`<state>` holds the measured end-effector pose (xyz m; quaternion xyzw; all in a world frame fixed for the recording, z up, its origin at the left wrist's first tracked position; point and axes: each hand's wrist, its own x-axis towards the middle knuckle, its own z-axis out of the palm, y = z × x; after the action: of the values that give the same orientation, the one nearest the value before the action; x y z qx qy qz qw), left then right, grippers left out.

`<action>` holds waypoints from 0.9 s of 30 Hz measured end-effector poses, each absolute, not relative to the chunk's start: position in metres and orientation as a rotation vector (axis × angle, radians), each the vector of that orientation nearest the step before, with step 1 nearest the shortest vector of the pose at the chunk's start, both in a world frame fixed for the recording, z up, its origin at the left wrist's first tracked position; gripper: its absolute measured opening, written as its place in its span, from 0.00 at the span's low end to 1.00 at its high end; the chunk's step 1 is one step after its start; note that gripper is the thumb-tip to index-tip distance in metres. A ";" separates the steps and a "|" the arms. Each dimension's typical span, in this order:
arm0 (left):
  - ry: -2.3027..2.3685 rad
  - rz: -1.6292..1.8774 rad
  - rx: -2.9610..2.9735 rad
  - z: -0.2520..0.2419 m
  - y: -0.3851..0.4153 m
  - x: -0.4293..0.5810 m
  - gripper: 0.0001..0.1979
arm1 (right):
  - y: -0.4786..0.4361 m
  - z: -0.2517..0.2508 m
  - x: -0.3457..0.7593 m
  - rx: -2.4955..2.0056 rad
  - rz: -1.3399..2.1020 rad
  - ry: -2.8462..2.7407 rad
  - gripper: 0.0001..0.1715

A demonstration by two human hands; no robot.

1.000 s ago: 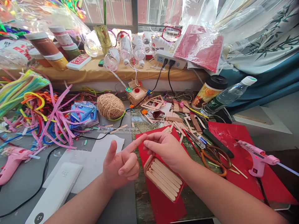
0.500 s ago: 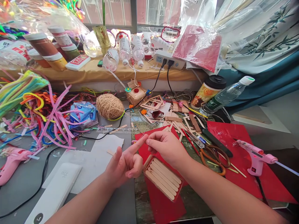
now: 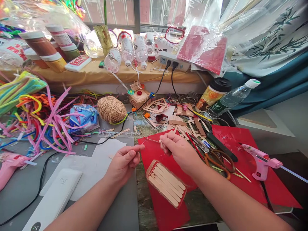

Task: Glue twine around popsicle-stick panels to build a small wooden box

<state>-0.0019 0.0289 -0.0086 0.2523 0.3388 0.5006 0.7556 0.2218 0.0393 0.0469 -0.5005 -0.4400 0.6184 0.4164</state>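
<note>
My right hand (image 3: 176, 149) pinches a thin strand of twine (image 3: 152, 140) between thumb and fingertips, above red paper (image 3: 152, 154). The strand trails left and back toward a ball of twine (image 3: 112, 109). My left hand (image 3: 126, 162) is closed, thumb pressed on the forefinger, its tip close to the strand; whether it holds anything is hidden. Below my right hand lies a small panel of craft sticks (image 3: 167, 184), set side by side, with a brown twine-like border around them.
Pink glue guns lie at right (image 3: 261, 160) and far left. Scissors (image 3: 220, 163), loose sticks and a water bottle (image 3: 232, 99) crowd the right. Pipe cleaners (image 3: 55, 122) heap up at left; a white power bank (image 3: 54, 199) lies in front. A black cable (image 3: 106, 139) crosses the table.
My hands have moved apart: the right hand has drawn away from the left forefinger with the twine. The left hand's spread fingers have curled in and its thumb has come down.
</note>
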 end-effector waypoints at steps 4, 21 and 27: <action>0.752 1.155 0.568 -0.014 0.031 -0.005 0.17 | 0.019 0.053 0.235 -1.331 1.573 -1.195 0.24; 0.814 1.136 1.387 -0.010 0.023 -0.003 0.16 | -0.090 0.035 0.251 -1.492 0.568 -2.043 0.44; 0.955 0.708 1.426 -0.004 0.012 0.007 0.19 | -0.087 0.040 0.251 -1.352 0.514 -2.083 0.41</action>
<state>0.0066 0.0125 -0.0037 0.6149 0.4120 0.3054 0.5991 0.2506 -0.0869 0.0400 -0.5088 -0.7841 0.1934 0.2982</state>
